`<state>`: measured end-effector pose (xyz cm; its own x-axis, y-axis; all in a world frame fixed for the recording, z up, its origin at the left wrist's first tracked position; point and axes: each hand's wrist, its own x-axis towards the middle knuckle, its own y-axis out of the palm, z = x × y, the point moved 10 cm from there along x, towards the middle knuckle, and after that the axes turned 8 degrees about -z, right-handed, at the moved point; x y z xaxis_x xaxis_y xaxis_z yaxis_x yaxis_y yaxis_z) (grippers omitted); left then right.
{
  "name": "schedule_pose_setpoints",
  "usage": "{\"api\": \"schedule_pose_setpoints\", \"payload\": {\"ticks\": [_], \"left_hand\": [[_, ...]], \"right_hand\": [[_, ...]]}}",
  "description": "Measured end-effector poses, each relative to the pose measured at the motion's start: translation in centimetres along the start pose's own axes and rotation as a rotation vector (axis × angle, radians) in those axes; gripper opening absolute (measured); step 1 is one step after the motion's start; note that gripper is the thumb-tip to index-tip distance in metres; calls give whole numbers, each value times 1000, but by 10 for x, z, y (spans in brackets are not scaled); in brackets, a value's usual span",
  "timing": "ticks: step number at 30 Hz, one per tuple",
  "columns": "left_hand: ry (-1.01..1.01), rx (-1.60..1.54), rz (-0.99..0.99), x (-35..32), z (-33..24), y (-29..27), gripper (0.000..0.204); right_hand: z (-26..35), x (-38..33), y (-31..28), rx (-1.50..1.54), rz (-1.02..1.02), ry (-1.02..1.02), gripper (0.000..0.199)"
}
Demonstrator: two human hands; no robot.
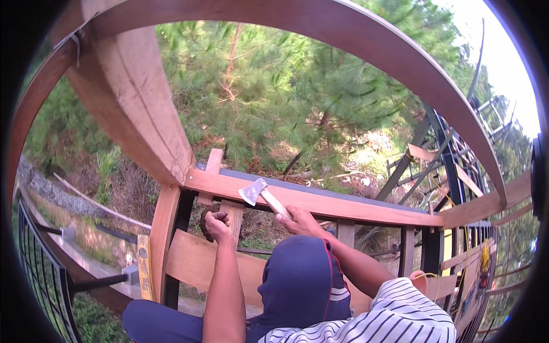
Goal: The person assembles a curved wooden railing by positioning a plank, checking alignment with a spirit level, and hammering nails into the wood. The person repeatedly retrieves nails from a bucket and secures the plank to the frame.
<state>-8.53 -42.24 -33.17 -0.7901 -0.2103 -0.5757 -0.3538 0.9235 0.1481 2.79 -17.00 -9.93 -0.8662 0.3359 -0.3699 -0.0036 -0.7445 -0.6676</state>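
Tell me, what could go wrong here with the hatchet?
1. The right hand holds the small hatchet with grey steel head and pale wooden handle close to the curled left hand; a missed swing might hit it.
2. The reddish wooden horizontal rail stands above sloping ground; a slipped hatchet could fall beyond it.

Soft daylight falls from the upper right, where the sky (pixel 514 68) burns out to white. My view bends hard at the rim, curving the wooden beams (pixel 343 28), and black corners ring it. The pine trees (pixel 297 97) look slightly smeared.
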Motion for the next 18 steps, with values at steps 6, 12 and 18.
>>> {"api": "schedule_pose_setpoints", "payload": {"ticks": [6,12,18], "left_hand": [[-748,-229,1059,-356,70,273,41],[-765,-89,1288,-460,148,335,24],[-621,17,1274,-422,123,362,28]], "right_hand": [[-162,-90,-154,261,-363,-108,40],[-265,-268,-233,202,-528,-260,39],[-461,-592,-435,299,-1357,618,21]]}}
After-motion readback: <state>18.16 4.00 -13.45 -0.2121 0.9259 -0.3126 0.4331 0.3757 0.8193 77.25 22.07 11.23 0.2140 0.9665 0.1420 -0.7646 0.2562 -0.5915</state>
